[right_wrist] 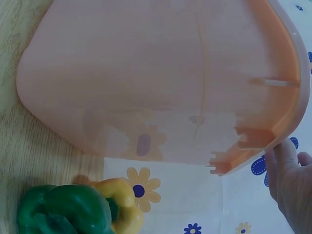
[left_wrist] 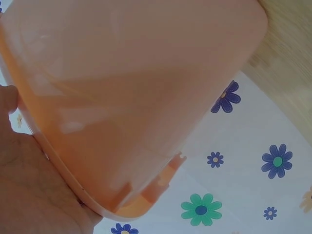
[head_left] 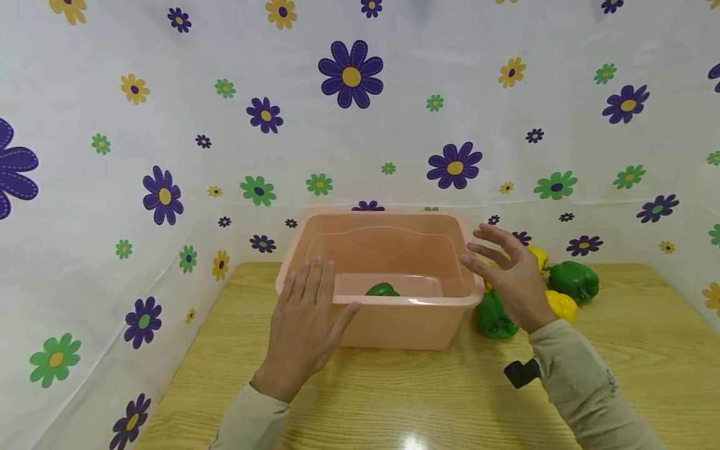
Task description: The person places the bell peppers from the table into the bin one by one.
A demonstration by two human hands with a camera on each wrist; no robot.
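Note:
A pink plastic tub [head_left: 394,325] stands on the wooden table, with a green bell pepper [head_left: 382,290] lying inside. My left hand [head_left: 304,325] lies over the tub's front left corner, fingers straight and thumb spread. In the left wrist view its palm is against the rim [left_wrist: 63,170]. Beside the right rim is my right hand [head_left: 514,281], its fingers loosely bent and thumb apart. The right wrist view has those fingertips [right_wrist: 282,151] right at the rim's edge. Behind and under this hand, a green pepper [head_left: 495,319] is partly hidden.
Right of the tub lie more bell peppers, among them a yellow one [head_left: 561,306] and a green one [head_left: 575,281]. A flower-printed sheet [head_left: 394,137] hangs behind and at the sides of the table [head_left: 394,400]. A black strap piece [head_left: 522,374] sticks out from the right sleeve.

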